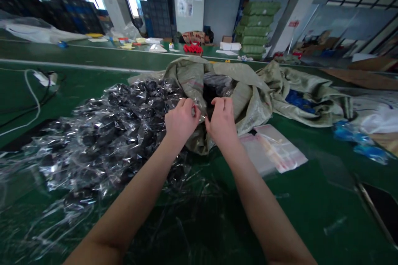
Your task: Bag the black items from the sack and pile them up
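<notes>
My left hand (182, 121) is closed in a pinch on a small clear plastic bag (202, 118), whose shiny edge shows between my hands. My right hand (222, 121) is curled with thumb and fingers together at the other side of the same bag; its contents are hidden. Just behind both hands lies a greenish woven sack (253, 105) with its mouth open and dark, plastic-wrapped items (217, 80) inside. To the left spreads a large heap of black items in clear bags (124, 120). A stack of flat clear bags (276, 149) lies right of my right hand.
On the green table (217, 223), a phone (381, 207) rests at right. Blue bagged items (357, 140) and another woven sack (311, 87) with blue contents lie beyond it. White and black cables (34, 99) run at left. A person (194, 37) bends low across the far table.
</notes>
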{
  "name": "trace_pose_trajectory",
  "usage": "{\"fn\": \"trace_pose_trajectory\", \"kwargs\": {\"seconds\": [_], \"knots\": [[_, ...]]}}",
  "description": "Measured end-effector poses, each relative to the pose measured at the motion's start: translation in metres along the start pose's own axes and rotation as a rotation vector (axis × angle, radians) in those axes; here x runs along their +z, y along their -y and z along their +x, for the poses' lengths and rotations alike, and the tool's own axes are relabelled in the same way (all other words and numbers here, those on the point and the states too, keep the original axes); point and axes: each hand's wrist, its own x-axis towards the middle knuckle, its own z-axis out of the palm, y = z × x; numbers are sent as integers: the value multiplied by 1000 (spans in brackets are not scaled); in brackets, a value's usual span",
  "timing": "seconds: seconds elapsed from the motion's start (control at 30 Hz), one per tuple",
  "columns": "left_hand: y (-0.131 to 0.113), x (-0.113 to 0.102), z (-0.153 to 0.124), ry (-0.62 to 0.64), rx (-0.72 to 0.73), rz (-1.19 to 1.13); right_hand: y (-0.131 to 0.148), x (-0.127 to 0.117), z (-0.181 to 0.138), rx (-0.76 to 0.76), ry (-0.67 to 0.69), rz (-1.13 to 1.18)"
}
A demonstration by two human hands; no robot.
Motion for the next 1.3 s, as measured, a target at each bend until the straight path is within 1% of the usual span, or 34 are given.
{"fn": "trace_pose_trajectory", "kwargs": {"seconds": [0.07, 0.2, 0.27, 0.37, 0.47, 0.5, 0.57, 0.67, 0.8, 0.87, 1.0, 1.13, 1.2, 1.3], "knots": [[-1, 0, 0, 23, -4, -10, -1, -2, 2, 16, -3, 55], [1, -1, 1, 41, -28, -27, -6, -13, 8, 79, 40, 113], [2, -1, 2, 55, -38, -35, -7, -20, 10, 120, 26, 189], [3, 1, 2, 81, -46, -34, -4, -26, 12, 194, 1, 412], [2, 2, 2, 96, -47, -24, 4, -25, 11, 207, 19, 680], [2, 1, 2, 99, -49, -23, 8, -24, 10, 198, 17, 736], [1, -1, 2, 104, -53, -25, 14, -22, 9, 182, -5, 775], [1, -4, 2, 110, -51, -32, 16, -19, 9, 167, -3, 736], [1, -8, 3, 131, -45, -50, 8, -14, 9, 158, 56, 735], [2, -9, 3, 137, -49, -62, 4, -12, 8, 162, 64, 715], [4, -7, 5, 147, -64, -92, 3, -15, 8, 173, 36, 551], [10, -5, 8, 125, -79, -144, 2, -21, 10, 136, -1, 321], [12, -4, 10, 107, -94, -178, -1, -22, 11, 130, 6, 238], [14, -4, 12, 92, -107, -208, -5, -21, 11, 125, 53, 207]]}}
